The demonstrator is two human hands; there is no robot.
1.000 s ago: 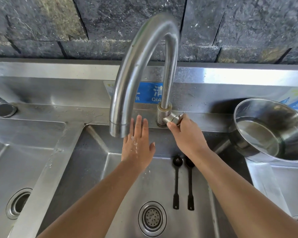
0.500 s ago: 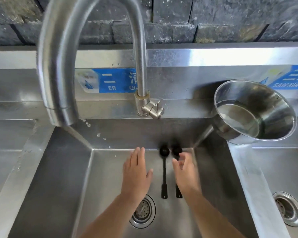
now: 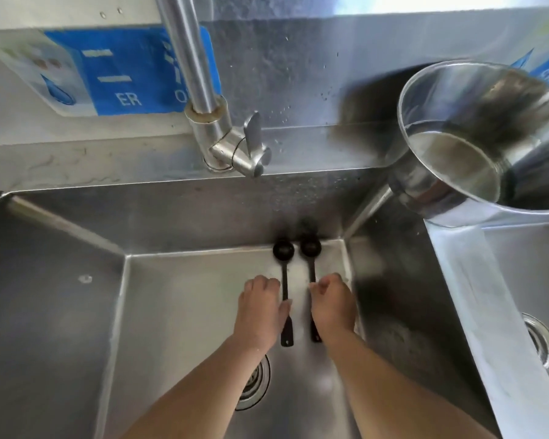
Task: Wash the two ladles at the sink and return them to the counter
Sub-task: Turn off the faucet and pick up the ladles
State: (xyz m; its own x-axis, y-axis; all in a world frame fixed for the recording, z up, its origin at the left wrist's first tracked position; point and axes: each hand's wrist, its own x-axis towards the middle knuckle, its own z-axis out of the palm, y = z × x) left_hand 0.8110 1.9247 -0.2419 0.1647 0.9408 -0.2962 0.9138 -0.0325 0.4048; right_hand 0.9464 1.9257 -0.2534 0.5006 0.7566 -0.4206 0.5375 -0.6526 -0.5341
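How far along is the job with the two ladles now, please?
Done: the left ladle and right ladle lie side by side on the sink floor; no water stream shows, so washing may be over. In hand: the left hand and right hand curl at their handles; firm grip unclear. Left: lifting them and returning them to the counter.

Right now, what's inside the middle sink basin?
Left ladle and right ladle, side by side on the floor. Left hand and right hand rest on the handles; grip unclear. Forearm hides part of the drain.
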